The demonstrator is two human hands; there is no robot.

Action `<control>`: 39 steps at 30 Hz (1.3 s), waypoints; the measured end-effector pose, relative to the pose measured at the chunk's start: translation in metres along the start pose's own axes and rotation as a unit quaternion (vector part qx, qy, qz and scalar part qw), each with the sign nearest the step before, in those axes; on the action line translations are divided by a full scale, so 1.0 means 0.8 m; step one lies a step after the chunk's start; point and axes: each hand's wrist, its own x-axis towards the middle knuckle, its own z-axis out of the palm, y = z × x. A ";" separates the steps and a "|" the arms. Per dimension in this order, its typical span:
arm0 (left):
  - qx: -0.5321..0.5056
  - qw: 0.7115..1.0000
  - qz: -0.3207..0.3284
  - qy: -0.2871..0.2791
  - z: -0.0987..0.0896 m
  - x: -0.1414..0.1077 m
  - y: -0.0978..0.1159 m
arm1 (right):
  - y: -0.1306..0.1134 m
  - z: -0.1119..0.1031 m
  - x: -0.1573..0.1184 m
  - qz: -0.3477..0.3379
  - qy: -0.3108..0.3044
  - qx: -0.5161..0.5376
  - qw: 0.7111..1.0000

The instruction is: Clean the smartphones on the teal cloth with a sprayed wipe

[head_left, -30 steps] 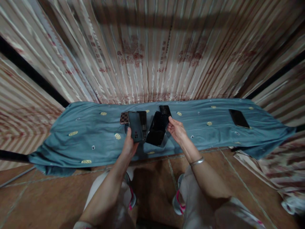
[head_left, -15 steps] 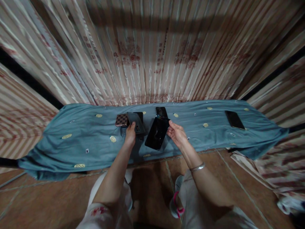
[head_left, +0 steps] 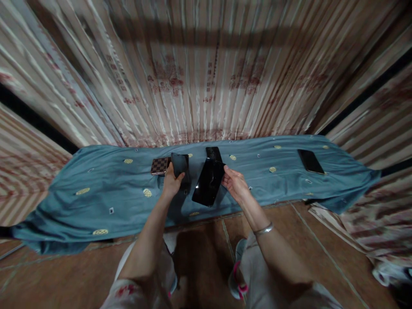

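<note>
Cloth point(head_left: 122, 189): is displaying teal blue, scattered with yellow latticed ovals and small white-and-dark rectangles; curtain point(head_left: 193, 98): is carrying cream and brown stripes beneath dull red floral motifs. Checked case point(head_left: 159, 166): is showing brown-and-tan squares; phone point(head_left: 179, 162): is reading dark grey; tablet point(head_left: 207, 184): is presenting black. Bracelet point(head_left: 264, 230) is gleaming silver, floor tiles point(head_left: 280, 223) are showing reddish brown with pale lines, and sleeve point(head_left: 124, 292) is bearing pinkish-red blooms on white.

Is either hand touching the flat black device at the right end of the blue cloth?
No, the flat black device lies by itself there, while the left hand and right hand are near the cloth's middle.
</note>
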 end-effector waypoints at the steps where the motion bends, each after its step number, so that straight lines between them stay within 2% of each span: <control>1: 0.072 0.996 0.045 0.015 0.000 -0.001 0.002 | -0.001 0.001 -0.001 0.000 -0.002 0.003 1.000; 3: 0.177 0.977 0.116 0.039 0.002 -0.006 0.007 | -0.003 0.004 -0.003 0.002 -0.004 0.008 1.000; 4: 0.187 0.972 0.133 0.042 0.003 -0.010 0.009 | -0.004 0.005 -0.004 0.003 -0.005 0.009 1.000; 6: 0.140 0.980 0.139 0.027 0.009 -0.023 0.012 | -0.006 0.008 -0.005 0.010 -0.002 0.009 1.000; 7: 0.091 0.989 0.113 -0.002 0.013 -0.032 0.013 | -0.006 0.009 -0.005 0.015 -0.001 0.009 1.000; 9: -0.014 0.998 -0.025 -0.063 0.021 -0.053 0.013 | -0.005 0.011 -0.004 0.031 -0.002 0.012 0.999; 12: -0.125 0.951 -0.240 -0.146 0.030 -0.085 0.013 | 0.000 0.016 -0.003 0.059 -0.006 0.026 0.998; 14: -0.194 0.913 -0.305 -0.186 0.031 -0.101 0.014 | 0.006 0.019 -0.002 0.073 -0.007 0.034 0.997; 16: -0.236 0.887 -0.334 -0.215 0.028 -0.110 0.017 | 0.012 0.024 -0.002 0.080 -0.011 0.037 0.996; 18: -0.253 0.877 -0.341 -0.224 0.023 -0.115 0.020 | 0.017 0.027 -0.001 0.084 -0.025 0.033 0.996; 22: -0.249 0.889 -0.327 -0.203 0.011 -0.119 0.022 | 0.023 0.028 0.006 0.080 -0.067 -0.016 0.994; 25: -0.248 0.898 -0.313 -0.187 0.004 -0.121 0.023 | 0.019 0.020 0.014 -0.006 -0.040 -0.139 0.990; 27: -0.257 0.903 -0.299 -0.172 -0.001 -0.121 0.025 | 0.016 0.012 0.017 -0.118 0.006 -0.269 0.956; 28: -0.264 0.905 -0.291 -0.161 -0.003 -0.120 0.027 | 0.015 0.009 0.017 -0.167 0.014 -0.341 0.925; 30: -0.277 0.911 -0.274 -0.137 -0.009 -0.117 0.030 | 0.016 0.004 0.016 -0.216 0.007 -0.469 0.857; 32: -0.289 0.916 -0.254 -0.115 -0.014 -0.113 0.033 | 0.022 0.004 0.012 -0.218 -0.024 -0.563 0.797; 34: -0.300 0.918 -0.237 -0.101 -0.018 -0.110 0.035 | 0.031 0.006 0.010 -0.208 -0.052 -0.619 0.756; 36: -0.307 0.919 -0.231 -0.093 -0.020 -0.109 0.038 | 0.040 0.011 0.009 -0.198 -0.076 -0.647 0.733; 39: -0.308 0.918 -0.236 -0.084 -0.019 -0.111 0.040 | 0.052 0.018 0.010 -0.184 -0.106 -0.665 0.716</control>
